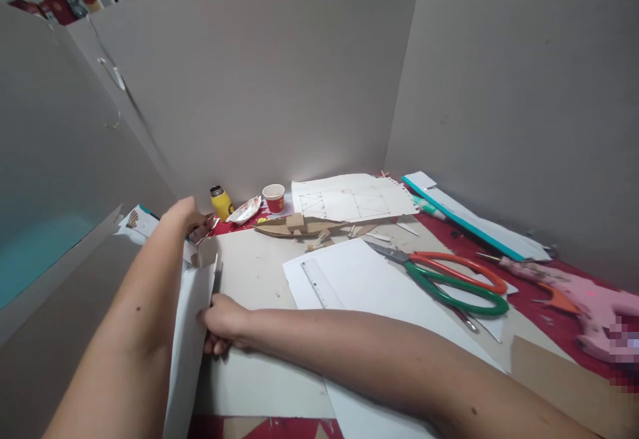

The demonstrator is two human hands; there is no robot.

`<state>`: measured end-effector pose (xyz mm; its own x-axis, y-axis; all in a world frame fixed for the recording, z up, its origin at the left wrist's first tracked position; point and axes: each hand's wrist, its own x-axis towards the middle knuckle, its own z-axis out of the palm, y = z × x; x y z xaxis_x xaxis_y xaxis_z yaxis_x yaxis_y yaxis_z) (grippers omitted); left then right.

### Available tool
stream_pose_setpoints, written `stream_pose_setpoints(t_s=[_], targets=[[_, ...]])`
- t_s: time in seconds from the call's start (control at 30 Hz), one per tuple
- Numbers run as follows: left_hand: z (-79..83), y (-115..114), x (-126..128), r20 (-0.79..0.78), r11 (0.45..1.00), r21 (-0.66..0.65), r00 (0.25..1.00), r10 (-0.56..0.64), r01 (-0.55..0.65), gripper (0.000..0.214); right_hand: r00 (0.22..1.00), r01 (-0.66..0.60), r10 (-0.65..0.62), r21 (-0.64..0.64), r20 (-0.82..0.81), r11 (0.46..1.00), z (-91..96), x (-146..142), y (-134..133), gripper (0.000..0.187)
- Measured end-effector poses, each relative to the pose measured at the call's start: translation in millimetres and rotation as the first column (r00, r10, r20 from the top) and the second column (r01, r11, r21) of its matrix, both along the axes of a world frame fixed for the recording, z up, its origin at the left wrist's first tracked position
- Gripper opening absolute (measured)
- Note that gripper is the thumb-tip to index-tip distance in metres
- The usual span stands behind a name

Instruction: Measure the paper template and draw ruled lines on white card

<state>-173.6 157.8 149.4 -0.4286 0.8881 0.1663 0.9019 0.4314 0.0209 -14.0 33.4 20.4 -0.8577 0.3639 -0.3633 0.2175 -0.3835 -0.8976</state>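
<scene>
A white cardboard piece (192, 332) stands on edge at the left, its outer face toward the right. My right hand (223, 324) is closed on its near right side, fingers curled at the edge. My left hand (186, 216) is bent over at the far end of the cardboard, beside a small folded box-like part (202, 254). Its fingers are curled and mostly hidden, so what they grip cannot be made out. A white sheet (369, 332) lies under my right forearm, with a clear ruler (315, 284) on it.
Scissors (456, 279) with orange and green handles lie right of the ruler. A pink glue gun (564, 292) is at the far right. Behind are a yellow bottle (221, 205), a paper cup (274, 199), a drawn plan (354, 197) and a cardboard boat shape (294, 226). Grey panels (279, 80) enclose the table.
</scene>
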Motion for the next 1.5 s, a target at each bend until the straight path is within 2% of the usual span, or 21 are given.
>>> stream_pose_setpoints(t_s=[0.1, 0.2, 0.4, 0.63, 0.87, 1.0, 1.1, 1.23, 1.4, 1.5], targets=[[-28.1, 4.7, -35.9, 0.028, 0.987, -0.118, 0.993, 0.112, -0.107, 0.038, 0.999, -0.012, 0.014, -0.038, 0.05, 0.999, -1.2, 4.8, 1.1, 0.014], [-40.4, 16.5, -60.4, 0.062, 0.973, -0.179, 0.985, 0.162, -0.149, 0.039, 0.997, -0.026, 0.029, -0.051, 0.064, 0.998, -4.3, 7.4, 2.2, 0.012], [-51.2, 32.7, -79.0, 0.202, 0.972, -0.219, 0.971, 0.127, -0.082, 0.038, 0.996, -0.01, 0.011, -0.013, 0.092, 1.0, -9.9, 14.9, 5.5, 0.01], [-56.1, 32.6, -84.1, 0.403, 0.997, -0.074, 0.915, 0.037, -0.008, 0.038, 0.992, 0.004, -0.005, 0.01, 0.122, 1.0, -7.2, 21.4, 13.5, 0.014], [-37.0, 37.3, -95.9, 0.409, 0.989, -0.036, 0.9, 0.148, -0.146, 0.038, 0.991, 0.042, -0.051, 0.074, 0.122, 0.996, -8.9, 23.7, 17.6, 0.014], [-24.2, 27.9, -93.9, 0.454, 0.976, 0.04, 0.874, 0.173, -0.214, 0.038, 0.99, 0.046, -0.059, 0.099, 0.126, 0.994, -9.0, 27.0, 19.2, 0.034], [-15.2, 21.5, -88.5, 0.54, 0.97, 0.113, 0.833, 0.123, -0.217, 0.038, 0.991, 0.051, -0.064, 0.11, 0.12, 0.993, -8.1, 30.4, 22.4, 0.044], [2.3, 19.0, -81.5, 0.642, 0.945, 0.221, 0.766, 0.046, -0.242, 0.038, 0.99, 0.065, -0.079, 0.118, 0.12, 0.991, -5.4, 37.0, 28.4, 0.044], [31.7, 18.5, -74.3, 0.697, 0.887, 0.37, 0.714, -0.068, -0.277, 0.039, 0.984, 0.109, -0.125, 0.126, 0.124, 0.986, -4.5, 49.0, 37.9, 0.032], [45.8, 14.9, -66.2, 0.717, 0.863, 0.441, 0.675, -0.172, -0.248, 0.039, 0.98, 0.162, -0.174, 0.126, 0.096, 0.979, -2.2, 57.0, 46.0, 0.019]])
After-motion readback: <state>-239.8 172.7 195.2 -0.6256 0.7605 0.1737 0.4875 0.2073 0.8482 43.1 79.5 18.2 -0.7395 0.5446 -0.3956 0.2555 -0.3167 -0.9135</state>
